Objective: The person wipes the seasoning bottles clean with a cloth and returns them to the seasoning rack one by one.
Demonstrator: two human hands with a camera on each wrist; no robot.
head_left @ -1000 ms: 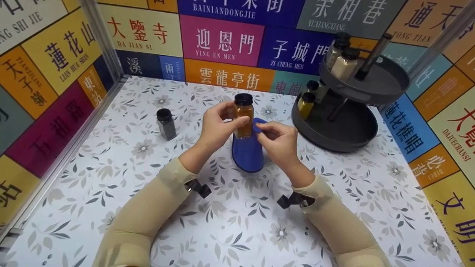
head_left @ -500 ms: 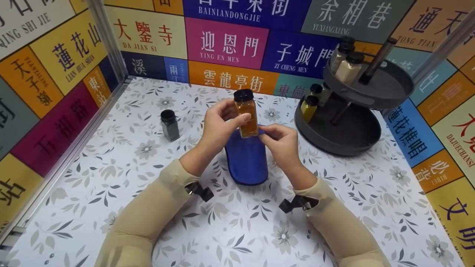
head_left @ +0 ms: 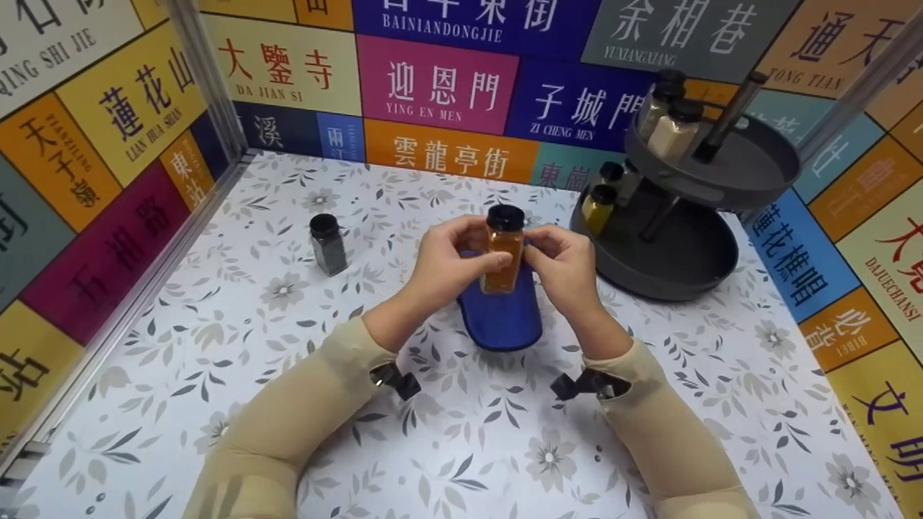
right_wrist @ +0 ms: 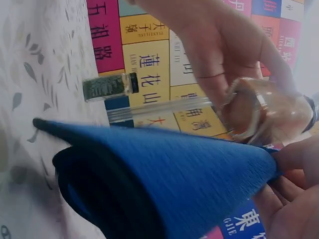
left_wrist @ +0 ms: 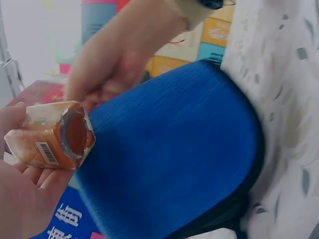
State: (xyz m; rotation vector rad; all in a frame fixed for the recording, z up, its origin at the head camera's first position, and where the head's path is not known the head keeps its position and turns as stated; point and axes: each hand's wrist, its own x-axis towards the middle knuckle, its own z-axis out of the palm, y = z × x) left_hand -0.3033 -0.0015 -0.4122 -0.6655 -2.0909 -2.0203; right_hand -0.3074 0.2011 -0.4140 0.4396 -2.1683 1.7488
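Observation:
My left hand (head_left: 456,254) grips a square glass spice jar (head_left: 507,241) with a black lid and orange-brown contents, thumb across its front. The jar is held off the table, nearly upright; a barcode label (left_wrist: 47,152) shows near its base in the left wrist view. Just to its right, my right hand (head_left: 568,272) pinches the upper edge of a blue cloth (head_left: 502,326) with a dark border. The cloth hangs down behind and below the jar, its lower end curled over in the right wrist view. Part of its top is hidden by the jar and fingers.
A jar with a black lid and dark green contents (head_left: 329,250) stands on the patterned table at left. At back right is a dark two-tier round rack (head_left: 674,270); a pale-filled jar (head_left: 672,137) is on its upper tier and a yellow-filled one (head_left: 598,209) below.
The jar has moved right and lower in my left hand and now stands straighter after a slight tilt. Both hands and the cloth have shifted right; the cloth spreads wider than a second ago.

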